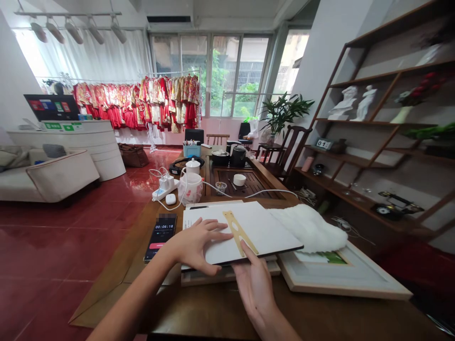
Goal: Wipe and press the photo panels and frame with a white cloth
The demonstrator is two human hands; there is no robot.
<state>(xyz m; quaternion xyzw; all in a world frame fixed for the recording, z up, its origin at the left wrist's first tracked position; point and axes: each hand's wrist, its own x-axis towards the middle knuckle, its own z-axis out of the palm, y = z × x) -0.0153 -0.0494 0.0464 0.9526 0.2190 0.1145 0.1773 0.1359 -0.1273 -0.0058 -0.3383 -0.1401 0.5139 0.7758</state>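
A flat white board (263,227) with a dark edge lies slightly tilted over a light wooden frame (199,278) on the table. On the board's face is a tan strip piece (234,232) with cut-out openings. My left hand (201,244) lies across the board's left part, fingers spread, its thumb by the near edge. Gripping the near edge is my right hand (254,274), thumb on top by the tan piece's lower end and the other fingers underneath. The board hides most of what lies beneath it.
Left of the board lies a phone (160,237) showing a timer. Beyond are a power strip (165,187), a white lidded cup (192,166) and a tea tray (256,177). White fluffy cloth (309,227) covers part of a picture frame (341,286) at the right.
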